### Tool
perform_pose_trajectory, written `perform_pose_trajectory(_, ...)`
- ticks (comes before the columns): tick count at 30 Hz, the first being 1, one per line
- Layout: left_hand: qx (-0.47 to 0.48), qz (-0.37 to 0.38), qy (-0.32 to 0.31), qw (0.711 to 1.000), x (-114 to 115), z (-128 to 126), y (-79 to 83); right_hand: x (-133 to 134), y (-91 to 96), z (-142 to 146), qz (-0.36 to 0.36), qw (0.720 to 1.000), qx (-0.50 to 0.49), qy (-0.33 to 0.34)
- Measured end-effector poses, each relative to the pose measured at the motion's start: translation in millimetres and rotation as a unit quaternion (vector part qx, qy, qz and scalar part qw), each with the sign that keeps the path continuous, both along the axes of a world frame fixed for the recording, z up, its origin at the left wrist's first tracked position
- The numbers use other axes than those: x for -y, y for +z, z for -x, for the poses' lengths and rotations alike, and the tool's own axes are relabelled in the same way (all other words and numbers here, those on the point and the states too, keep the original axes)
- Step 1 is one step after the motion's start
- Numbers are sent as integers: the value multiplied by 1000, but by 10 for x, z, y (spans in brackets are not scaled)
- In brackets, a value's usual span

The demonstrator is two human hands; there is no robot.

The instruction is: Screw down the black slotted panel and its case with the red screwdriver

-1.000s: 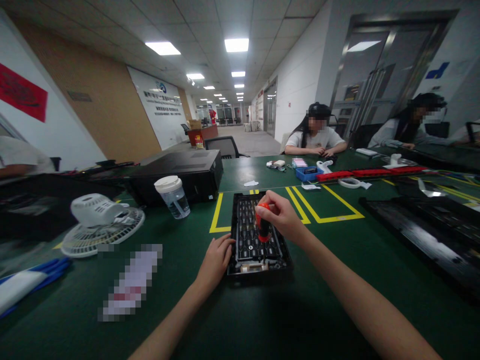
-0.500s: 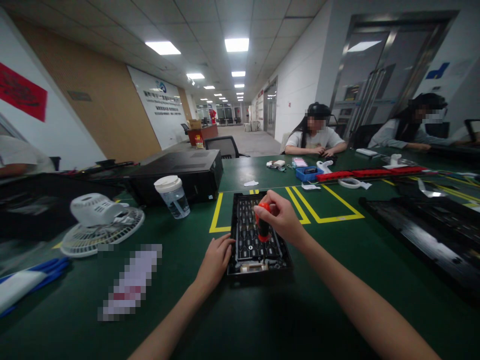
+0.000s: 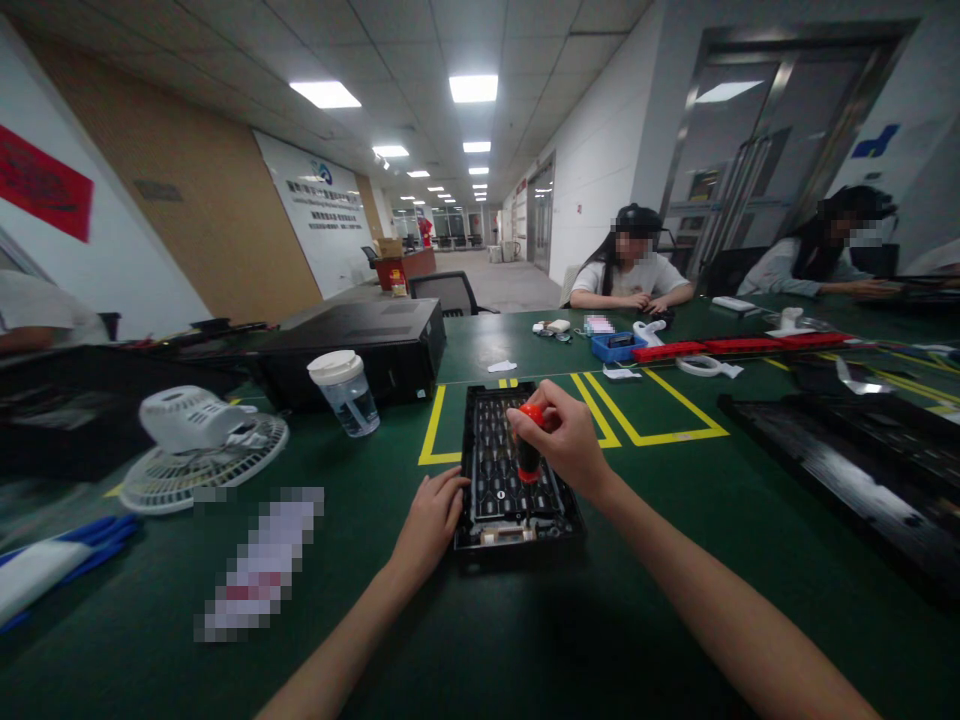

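Note:
A black rectangular module (image 3: pixel 491 475) with rows of small slots lies flat on the green table in front of me. My right hand (image 3: pixel 564 438) is wrapped round the red and black handle of a screwdriver (image 3: pixel 529 452), which stands upright with its tip down on the module's near part. My left hand (image 3: pixel 430 520) rests against the module's left near edge, fingers curled onto its rim, holding it steady.
A lidded plastic cup (image 3: pixel 346 393), a black computer case (image 3: pixel 360 348) and a small white fan (image 3: pixel 196 447) stand at the left. Yellow tape lines (image 3: pixel 643 410) mark the table. A blue bin (image 3: pixel 613 347) and red strips (image 3: pixel 709 347) lie beyond. Two people sit across. More black modules (image 3: pixel 855 450) lie at the right.
My right hand has shifted slightly on the screwdriver handle, as if turning it. The left hand and the module have stayed put.

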State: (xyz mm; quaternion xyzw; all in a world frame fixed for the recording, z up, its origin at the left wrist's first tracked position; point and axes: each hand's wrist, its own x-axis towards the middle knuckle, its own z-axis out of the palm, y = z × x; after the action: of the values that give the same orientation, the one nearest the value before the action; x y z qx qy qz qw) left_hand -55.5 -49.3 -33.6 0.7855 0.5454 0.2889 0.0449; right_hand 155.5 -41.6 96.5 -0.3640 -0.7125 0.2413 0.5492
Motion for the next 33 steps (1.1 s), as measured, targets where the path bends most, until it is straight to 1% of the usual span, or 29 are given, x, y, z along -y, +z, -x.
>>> perform_pose_trajectory(10,1,6,2,1000,-3,4,-8,13,-28,15,-51,996,19,-66)
perform_pose_trajectory(17,4,10,-3,1000,-6,8,-34,31,-35,32,-69,992,26,-100)
perform_pose_trajectory(28,5,10,-2,1000,-15,3,-34,85,-64,93,-81,990,9,-118)
perform_pose_trajectory(30,4,10,-3,1000,-12,-3,-26,91,-56,97,-73,990,2,-117)
perform_pose_trajectory(33,7,9,-4,1000,-6,-9,-17,89,-50,95,-43,994,-2,-98)
